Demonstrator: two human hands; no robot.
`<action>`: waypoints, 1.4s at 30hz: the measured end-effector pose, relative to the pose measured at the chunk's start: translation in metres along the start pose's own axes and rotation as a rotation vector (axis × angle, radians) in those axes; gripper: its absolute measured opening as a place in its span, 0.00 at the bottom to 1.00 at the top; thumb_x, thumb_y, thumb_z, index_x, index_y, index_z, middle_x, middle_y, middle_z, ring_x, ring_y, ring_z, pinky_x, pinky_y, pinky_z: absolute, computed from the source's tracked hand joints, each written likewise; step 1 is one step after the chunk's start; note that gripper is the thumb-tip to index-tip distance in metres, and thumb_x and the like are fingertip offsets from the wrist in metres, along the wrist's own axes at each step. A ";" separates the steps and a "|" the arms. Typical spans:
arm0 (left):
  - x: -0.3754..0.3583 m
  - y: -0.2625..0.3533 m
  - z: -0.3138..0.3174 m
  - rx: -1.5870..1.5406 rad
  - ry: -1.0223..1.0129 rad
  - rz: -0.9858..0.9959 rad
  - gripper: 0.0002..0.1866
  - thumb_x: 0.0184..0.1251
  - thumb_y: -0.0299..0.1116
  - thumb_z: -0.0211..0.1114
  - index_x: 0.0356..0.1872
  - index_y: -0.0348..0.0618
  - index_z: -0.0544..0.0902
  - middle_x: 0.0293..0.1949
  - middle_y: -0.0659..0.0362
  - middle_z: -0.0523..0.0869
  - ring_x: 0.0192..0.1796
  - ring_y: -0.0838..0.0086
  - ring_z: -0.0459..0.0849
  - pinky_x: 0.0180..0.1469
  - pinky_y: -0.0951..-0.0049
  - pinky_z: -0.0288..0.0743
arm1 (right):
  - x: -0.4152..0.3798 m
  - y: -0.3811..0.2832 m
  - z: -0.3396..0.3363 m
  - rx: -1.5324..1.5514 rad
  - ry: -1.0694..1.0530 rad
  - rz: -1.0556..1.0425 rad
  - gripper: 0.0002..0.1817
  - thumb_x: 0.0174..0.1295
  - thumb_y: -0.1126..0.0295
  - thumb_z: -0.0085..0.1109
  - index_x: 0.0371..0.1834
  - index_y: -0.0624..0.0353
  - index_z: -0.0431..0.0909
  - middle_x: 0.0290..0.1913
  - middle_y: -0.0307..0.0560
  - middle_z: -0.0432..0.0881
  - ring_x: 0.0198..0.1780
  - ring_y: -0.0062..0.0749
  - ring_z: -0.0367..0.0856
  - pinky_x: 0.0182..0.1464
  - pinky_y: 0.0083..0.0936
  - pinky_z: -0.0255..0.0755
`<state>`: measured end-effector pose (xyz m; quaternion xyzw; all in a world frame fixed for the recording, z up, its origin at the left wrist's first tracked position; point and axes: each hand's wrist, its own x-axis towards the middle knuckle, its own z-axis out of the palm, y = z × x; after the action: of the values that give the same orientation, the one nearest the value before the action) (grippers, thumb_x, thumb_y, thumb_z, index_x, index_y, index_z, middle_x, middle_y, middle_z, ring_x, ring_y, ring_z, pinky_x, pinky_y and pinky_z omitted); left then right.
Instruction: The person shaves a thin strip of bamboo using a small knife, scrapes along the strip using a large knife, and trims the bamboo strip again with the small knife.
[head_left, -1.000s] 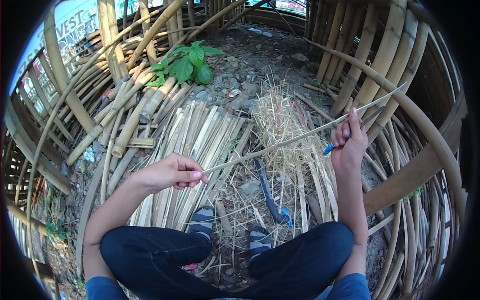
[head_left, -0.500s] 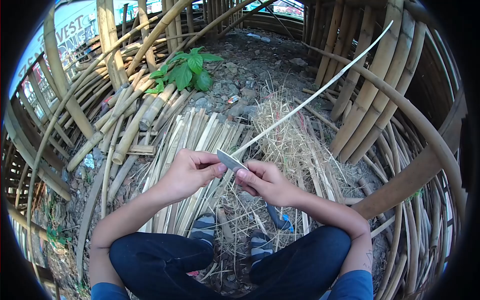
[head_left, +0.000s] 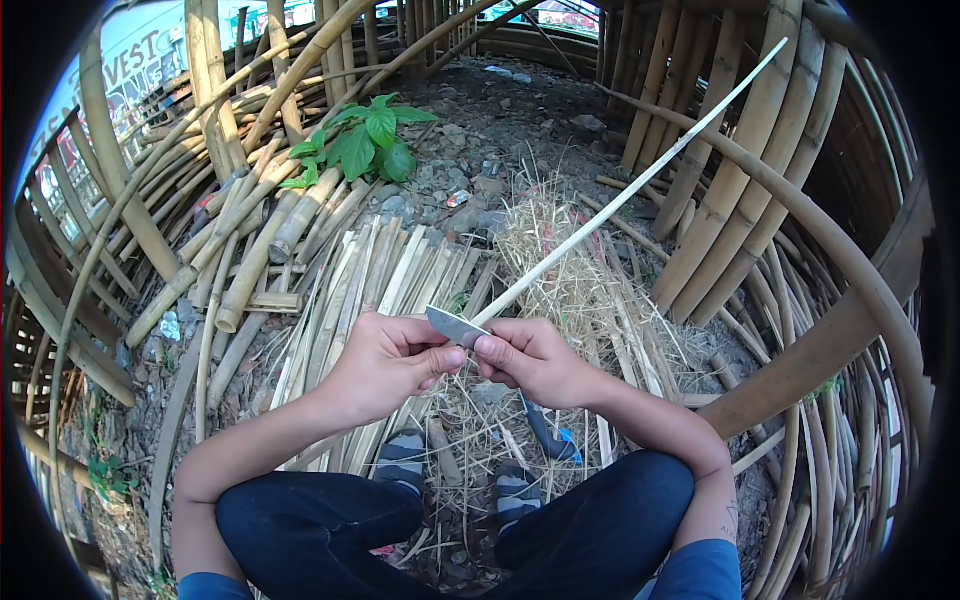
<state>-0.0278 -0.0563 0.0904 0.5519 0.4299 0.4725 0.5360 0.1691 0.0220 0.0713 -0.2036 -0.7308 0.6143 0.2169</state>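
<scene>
A long, thin pale bamboo strip (head_left: 600, 218) slants from between my hands up to the upper right. My right hand (head_left: 530, 362) is closed round a grey knife blade (head_left: 457, 328), its thumb pressed on the metal. The blade lies across the strip's near end. My left hand (head_left: 392, 365) is closed in a pinch at the strip's near end, right beside the blade; the fingers hide that end. Both hands are close together above my lap.
Split bamboo strips (head_left: 385, 275) lie in front, beside a heap of pale shavings (head_left: 555, 255). Bamboo poles (head_left: 745, 190) stand at right, more (head_left: 255, 250) lie at left near a green plant (head_left: 365, 145). A dark curved object (head_left: 548, 432) lies between my feet.
My left hand has moved slightly right and down. The blade has shifted slightly left and its tilt has changed a little. The whole view has shifted slightly.
</scene>
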 end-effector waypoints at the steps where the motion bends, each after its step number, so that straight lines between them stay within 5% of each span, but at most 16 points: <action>1: -0.001 0.000 0.001 0.025 0.016 0.024 0.09 0.64 0.25 0.65 0.44 0.33 0.84 0.25 0.64 0.81 0.23 0.88 0.72 0.24 0.85 0.65 | -0.001 -0.002 0.000 0.006 -0.007 -0.002 0.21 0.73 0.56 0.46 0.30 0.63 0.76 0.22 0.33 0.72 0.23 0.12 0.65 0.24 0.15 0.61; 11: 0.000 0.004 0.007 -0.017 0.022 0.030 0.06 0.63 0.22 0.64 0.39 0.35 0.83 0.29 0.62 0.85 0.26 0.88 0.74 0.27 0.85 0.69 | -0.002 0.001 -0.007 0.114 -0.110 0.022 0.19 0.72 0.58 0.48 0.32 0.63 0.77 0.22 0.32 0.72 0.23 0.11 0.64 0.24 0.15 0.59; 19: -0.003 0.011 0.006 -0.008 -0.006 -0.001 0.09 0.64 0.24 0.65 0.44 0.35 0.81 0.31 0.61 0.85 0.29 0.88 0.76 0.27 0.85 0.68 | -0.004 -0.005 -0.004 -0.198 0.092 -0.151 0.19 0.69 0.59 0.54 0.28 0.65 0.80 0.19 0.35 0.74 0.22 0.13 0.66 0.24 0.18 0.61; 35: 0.001 0.006 -0.007 -0.244 -0.079 -0.136 0.08 0.65 0.24 0.63 0.43 0.32 0.80 0.29 0.58 0.83 0.25 0.87 0.74 0.23 0.87 0.65 | -0.009 -0.009 -0.009 -0.375 0.246 -0.082 0.20 0.67 0.57 0.56 0.26 0.64 0.81 0.15 0.37 0.72 0.18 0.14 0.65 0.21 0.22 0.59; 42: -0.009 -0.001 -0.021 -0.173 0.010 -0.212 0.08 0.65 0.23 0.63 0.42 0.28 0.79 0.26 0.55 0.81 0.20 0.85 0.69 0.20 0.85 0.58 | -0.030 -0.027 -0.071 0.131 0.608 -0.068 0.22 0.71 0.53 0.48 0.25 0.59 0.74 0.15 0.31 0.65 0.15 0.12 0.58 0.17 0.12 0.50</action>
<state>-0.0497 -0.0610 0.0888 0.4525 0.4462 0.4512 0.6266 0.2331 0.0584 0.1064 -0.3390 -0.5977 0.5633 0.4588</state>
